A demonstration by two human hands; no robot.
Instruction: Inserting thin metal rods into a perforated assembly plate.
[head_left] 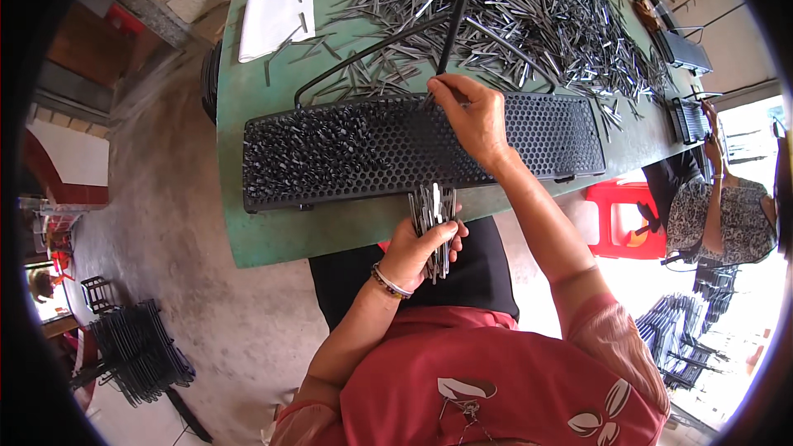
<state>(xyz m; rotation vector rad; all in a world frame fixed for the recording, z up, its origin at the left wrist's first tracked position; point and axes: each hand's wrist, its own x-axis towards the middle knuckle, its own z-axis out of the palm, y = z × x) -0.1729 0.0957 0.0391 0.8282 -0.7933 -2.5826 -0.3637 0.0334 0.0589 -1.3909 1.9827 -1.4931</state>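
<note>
- Fingers and thumb of the left hand (417,246) are clamped around a bundle of thin dark metallic strips (431,211), standing roughly upright just in front of the tray's near edge; bracelets (388,283) circle that wrist.
- Thumb and forefinger of the right hand (477,120) are pinched together over the middle of the tray; I cannot tell whether a strip sits between them.
- Under that hand, the long black perforated tray (516,128) lies along the near edge of the green table (264,239), its left part packed with strips, most round holes to the right bare.
- Behind the tray, a black rod (459,12) rises at a slant.
- Farther back spreads a large loose heap of strips (545,25), with white paper (271,26) to its left.
- Off right, a co-worker (719,215) sits near a red plastic stool (607,206).
</note>
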